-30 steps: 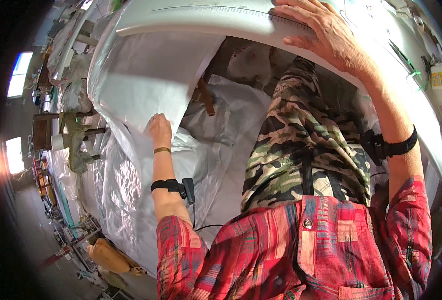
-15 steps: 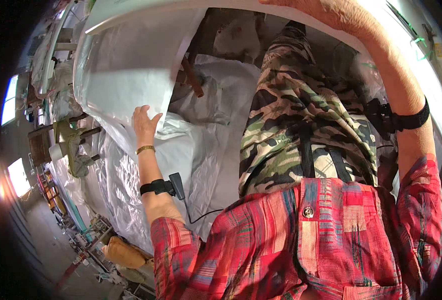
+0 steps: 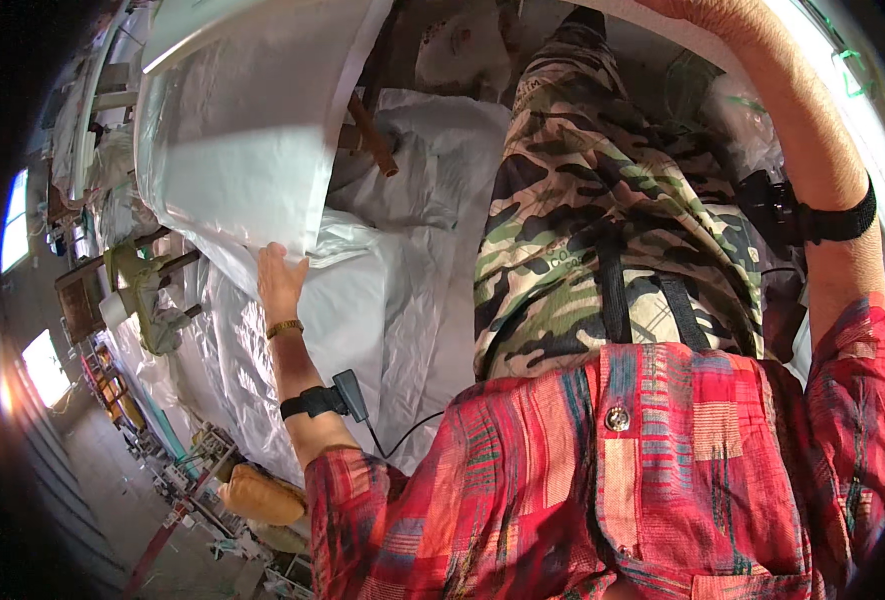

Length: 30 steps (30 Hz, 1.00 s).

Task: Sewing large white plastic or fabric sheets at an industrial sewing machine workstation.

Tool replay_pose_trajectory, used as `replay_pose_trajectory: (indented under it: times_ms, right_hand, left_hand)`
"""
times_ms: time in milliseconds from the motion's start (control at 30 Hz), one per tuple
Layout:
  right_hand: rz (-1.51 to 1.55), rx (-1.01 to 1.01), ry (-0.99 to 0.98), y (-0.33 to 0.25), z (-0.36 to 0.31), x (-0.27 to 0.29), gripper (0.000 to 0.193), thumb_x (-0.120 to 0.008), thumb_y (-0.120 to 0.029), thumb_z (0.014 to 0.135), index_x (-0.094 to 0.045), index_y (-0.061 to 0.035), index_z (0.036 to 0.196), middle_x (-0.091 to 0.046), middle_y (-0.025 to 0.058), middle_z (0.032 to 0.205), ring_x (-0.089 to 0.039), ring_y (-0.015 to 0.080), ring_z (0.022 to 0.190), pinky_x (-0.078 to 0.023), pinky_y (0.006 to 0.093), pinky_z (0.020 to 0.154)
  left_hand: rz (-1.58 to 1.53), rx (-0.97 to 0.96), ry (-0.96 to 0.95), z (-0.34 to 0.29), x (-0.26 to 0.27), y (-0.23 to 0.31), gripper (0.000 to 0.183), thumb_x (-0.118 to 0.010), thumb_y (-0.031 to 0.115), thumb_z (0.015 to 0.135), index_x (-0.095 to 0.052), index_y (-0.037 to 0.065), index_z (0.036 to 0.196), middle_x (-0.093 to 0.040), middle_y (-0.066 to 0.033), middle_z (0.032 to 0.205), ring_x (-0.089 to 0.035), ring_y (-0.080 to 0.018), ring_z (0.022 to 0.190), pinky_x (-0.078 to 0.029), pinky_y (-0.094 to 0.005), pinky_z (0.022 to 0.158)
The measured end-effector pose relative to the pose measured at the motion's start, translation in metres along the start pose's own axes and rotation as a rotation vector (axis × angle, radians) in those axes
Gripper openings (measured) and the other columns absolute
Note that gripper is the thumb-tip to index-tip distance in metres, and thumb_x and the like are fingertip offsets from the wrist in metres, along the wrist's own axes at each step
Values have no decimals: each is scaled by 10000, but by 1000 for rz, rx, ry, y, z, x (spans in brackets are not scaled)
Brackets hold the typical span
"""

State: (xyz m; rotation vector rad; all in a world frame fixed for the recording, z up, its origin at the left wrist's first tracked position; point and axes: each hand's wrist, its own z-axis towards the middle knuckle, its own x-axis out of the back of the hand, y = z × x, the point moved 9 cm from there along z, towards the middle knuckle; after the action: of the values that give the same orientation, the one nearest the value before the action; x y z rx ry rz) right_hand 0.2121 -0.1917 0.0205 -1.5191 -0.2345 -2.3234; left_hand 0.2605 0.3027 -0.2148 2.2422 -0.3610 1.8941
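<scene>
A milky, translucent plastic sheet (image 3: 243, 150) hangs down at the upper left, with a band of light across its lower half. At its lower edge is my left hand (image 3: 281, 280), touching the plastic with the thumb held apart from the fingers; it looks open. Below and beside it, more plastic film (image 3: 353, 290) lies in loose, shiny folds. My right hand (image 3: 678, 8) reaches to the top of the view beside the pale, curved edge of a work surface (image 3: 703, 45). Its fingers are cut off by the frame, so any hold there is hidden.
A brown rod-like piece (image 3: 373, 135) juts out beneath the hanging sheet. My camouflage-clad legs (image 3: 573, 200) are close under the work surface. Far left are a dark greenish cloth (image 3: 143, 290) on a frame, a tan cushion-like bundle (image 3: 263, 495) and cluttered racks.
My left hand has slid down toward the hanging sheet's lower edge, its fingers less spread. The sheet and work surface sit slightly farther left and higher in view. My right hand has shifted right.
</scene>
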Motion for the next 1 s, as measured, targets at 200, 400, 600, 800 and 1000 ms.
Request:
replay_pose_trajectory:
  times_ms: [200, 400, 600, 800, 1000]
  right_hand:
    - [12, -9, -3, 0, 0, 1, 659, -584, -545, 887, -549, -30, 1298, -532, 168, 1317, -462, 322, 1260, -355, 445, 1075]
    - [17, 4, 5, -2, -1, 3, 652, -584, -537, 890, -549, -28, 1297, -532, 170, 1313, -468, 322, 1251, -362, 445, 1067]
    - [44, -21, -2, 0, 0, 2, 635, -594, -521, 890, -549, -34, 1295, -529, 163, 1321, -467, 321, 1251, -362, 445, 1065]
    - [50, 6, 1, -7, -1, 9, 608, -586, -502, 904, -552, -37, 1294, -530, 161, 1322, -466, 323, 1253, -360, 447, 1067]
    - [40, -18, -50, -6, 2, 8, 612, -581, -506, 904, -545, -43, 1303, -514, 165, 1350, -454, 327, 1268, -347, 445, 1083]
  left_hand:
    - [-5, 2, 9, -8, -11, -3, 249, -737, 172, 745, -570, 24, 856, -571, -160, 928, -555, -362, 930, -449, -455, 811]
    - [10, 23, 21, -11, -17, -1, 152, -676, 128, 769, -581, 13, 801, -587, -168, 890, -572, -366, 901, -449, -459, 793]
    - [126, 198, 221, -11, 6, -28, 144, -599, 141, 793, -579, -1, 785, -585, -164, 860, -582, -364, 875, -463, -471, 761]
    - [118, 457, 513, -11, 61, -69, 154, -577, 144, 789, -577, -9, 802, -574, -186, 871, -587, -399, 830, -484, -489, 742]
    - [147, 177, 420, 0, 30, -21, 287, -607, 115, 798, -586, 13, 1065, -595, -174, 1079, -575, -362, 1014, -448, -476, 869]
